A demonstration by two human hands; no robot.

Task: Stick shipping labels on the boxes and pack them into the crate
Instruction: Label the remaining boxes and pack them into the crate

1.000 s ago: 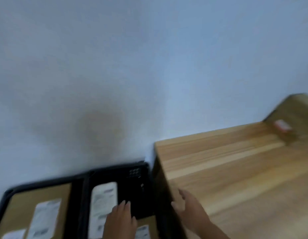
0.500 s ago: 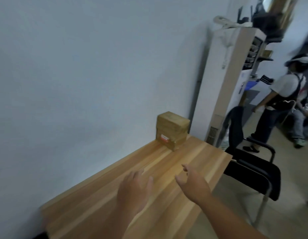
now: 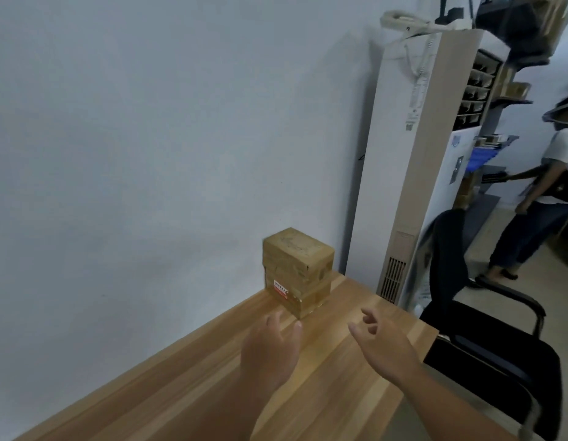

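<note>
A stack of brown cardboard boxes (image 3: 298,270) stands at the far corner of the wooden table (image 3: 187,389), against the wall; a small red and white sticker shows on its lower left side. My left hand (image 3: 271,350) hovers over the table just short of the stack, fingers relaxed and empty. My right hand (image 3: 379,343) is stretched out to the right of it, fingers loosely spread, holding nothing. The crate is out of view.
A tall white standing air conditioner (image 3: 413,173) rises right behind the table's far end. A black office chair (image 3: 486,338) stands off the table's right side. A person (image 3: 543,198) stands at the far right by shelves.
The view swung from the black crate with labelled boxes beside the table to the table's far end. Both hands left the crate and moved closer to the stack of boxes.
</note>
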